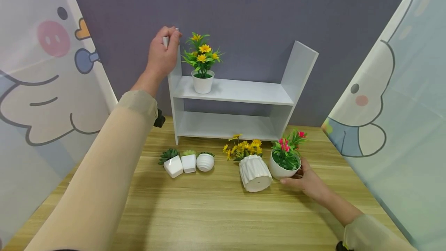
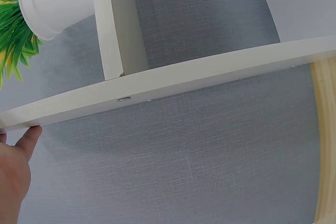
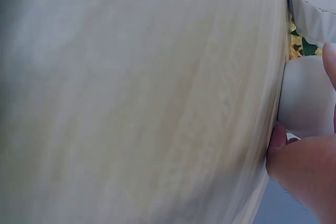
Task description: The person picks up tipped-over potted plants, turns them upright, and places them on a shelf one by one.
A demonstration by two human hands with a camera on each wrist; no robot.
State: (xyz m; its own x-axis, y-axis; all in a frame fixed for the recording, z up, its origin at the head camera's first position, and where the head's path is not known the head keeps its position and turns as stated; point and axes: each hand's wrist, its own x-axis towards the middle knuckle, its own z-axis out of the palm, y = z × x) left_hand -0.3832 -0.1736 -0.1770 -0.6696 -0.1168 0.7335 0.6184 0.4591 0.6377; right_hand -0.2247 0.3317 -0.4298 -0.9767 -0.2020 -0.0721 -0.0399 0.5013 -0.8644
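Observation:
My left hand [image 1: 163, 51] grips the top of the left side panel of a white two-tier shelf [image 1: 251, 90]. In the left wrist view, the thumb presses on the panel's outer face [image 2: 131, 90]. On the upper board stands a yellow-flowered potted plant [image 1: 203, 82], close to that panel. My right hand [image 1: 308, 181] holds the round white pot of a pink-flowered plant [image 1: 283, 165] at its right side, with the thumb in front. The pot is tilted, low over the table in front of the shelf. In the right wrist view, the fingers wrap round the white pot [image 3: 304, 95].
Left of the pink-flowered plant, a ribbed white pot [image 1: 256, 173] with yellow flowers lies on its side, base toward me. Three small succulents in white pots [image 1: 189, 164] lie in a row on the wooden table [image 1: 209, 220]. A grey wall [image 1: 244, 18] stands behind the shelf.

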